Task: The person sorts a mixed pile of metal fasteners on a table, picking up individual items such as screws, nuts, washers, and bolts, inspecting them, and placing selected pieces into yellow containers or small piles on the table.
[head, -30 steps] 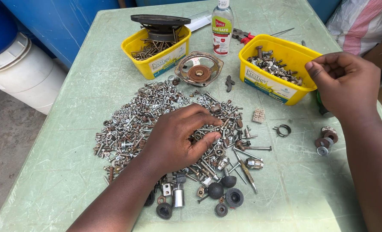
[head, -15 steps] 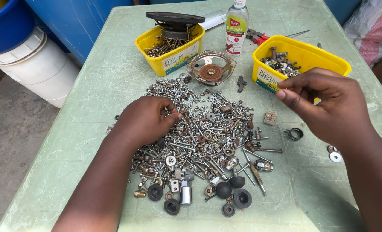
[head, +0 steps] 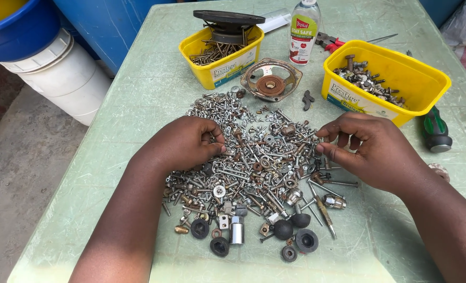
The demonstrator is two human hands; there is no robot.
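A wide pile of mixed screws, bolts, nuts and washers (head: 259,157) lies in the middle of the green table (head: 138,115). My left hand (head: 185,144) rests on the pile's left side, its fingers curled down among the screws; whether it pinches one is hidden. My right hand (head: 371,149) hovers at the pile's right edge with thumb and fingers loosely bent toward it, and I see nothing between them. Black rubber knobs (head: 290,236) and a small metal cylinder (head: 236,229) sit along the pile's near edge.
Two yellow tubs stand at the back: the left tub (head: 220,60) holds long screws and a dark disc, the right tub (head: 385,84) holds bolts. Between them are a round speaker frame (head: 270,81) and a plastic bottle (head: 303,31). A green-handled screwdriver (head: 434,131) lies right, buckets (head: 55,73) stand left.
My right hand has come back from the right yellow tub to the pile's right edge. My left hand stays on the pile, shifting slightly. The camera has moved closer.
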